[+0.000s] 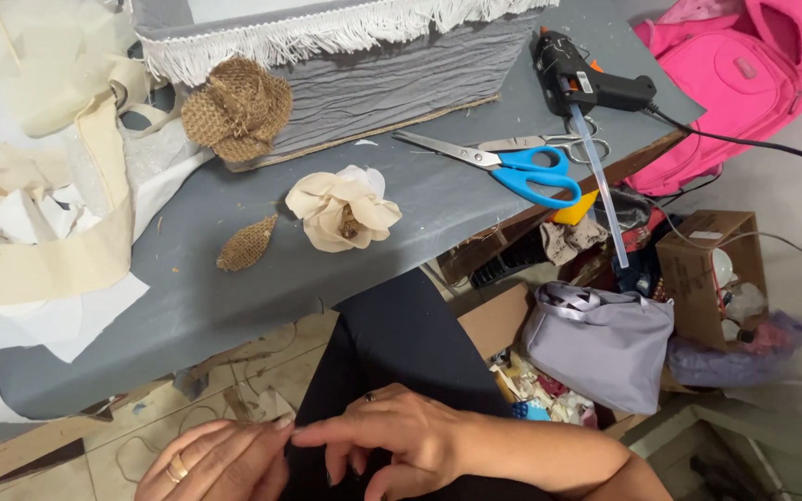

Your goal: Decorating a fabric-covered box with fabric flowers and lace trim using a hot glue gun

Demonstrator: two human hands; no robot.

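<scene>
We see both hands low in the view, over the lap and below the table (234,306) edge. The left hand (220,464), with a ring on one finger, meets the right hand (401,441) fingertip to fingertip. The fingers of both are pinched close together; whether they grip anything, such as a thin thread, we cannot tell.

On the grey table lie a cream fabric flower (343,209) and, just beside it, a burlap leaf (246,246). A burlap flower (237,109) rests against the grey fringed box (373,79). To the right lie blue-handled scissors (503,165) and a black glue gun (579,79), its glue stick (598,190) overhanging the edge. Cream fabric strips (48,250) pile at the left. Beside the table stand a grey bag (601,343), a cardboard box (698,274) and a pink backpack (735,83).
</scene>
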